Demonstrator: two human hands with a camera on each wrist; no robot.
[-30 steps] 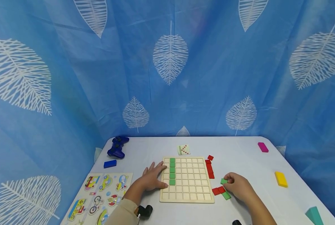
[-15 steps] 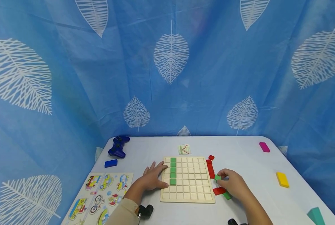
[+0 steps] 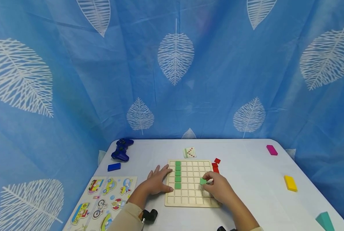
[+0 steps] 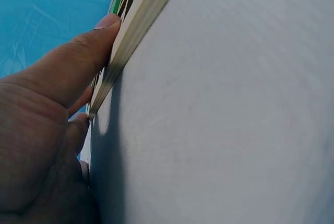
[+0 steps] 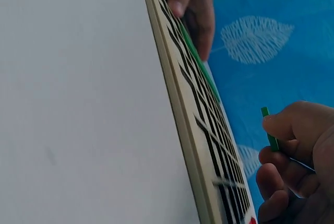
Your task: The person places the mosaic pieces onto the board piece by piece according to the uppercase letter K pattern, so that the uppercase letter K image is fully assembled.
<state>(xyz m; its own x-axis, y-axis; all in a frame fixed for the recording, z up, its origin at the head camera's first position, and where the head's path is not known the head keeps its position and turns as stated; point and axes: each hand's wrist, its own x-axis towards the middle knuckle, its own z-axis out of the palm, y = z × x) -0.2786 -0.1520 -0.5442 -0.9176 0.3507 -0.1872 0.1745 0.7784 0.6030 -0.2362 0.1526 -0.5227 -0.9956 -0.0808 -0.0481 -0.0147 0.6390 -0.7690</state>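
Note:
A wooden grid board (image 3: 186,202) lies on the white table, with several green square tiles (image 3: 178,173) lined up in its second column from the left. On the board's left edge rests my left hand (image 3: 156,185), its fingers spread and its thumb touching the rim. My right hand (image 3: 220,188) pinches a green tile (image 3: 202,181) over the right part of the grid. In the right wrist view this tile (image 5: 270,130) stands edge-on between thumb and finger, above the board. Red tiles (image 3: 215,168) lie along the right side, partly hidden by the right hand.
Behind the board lies a small pattern card (image 3: 189,152). A picture puzzle (image 3: 102,202), a blue block (image 3: 114,167) and a game controller (image 3: 121,150) are on the left. Pink (image 3: 271,150), yellow (image 3: 290,183) and teal (image 3: 325,221) blocks lie to the right.
My right hand has picked up the green tile from right of the board and carried it left over the grid. The left hand has stayed in place.

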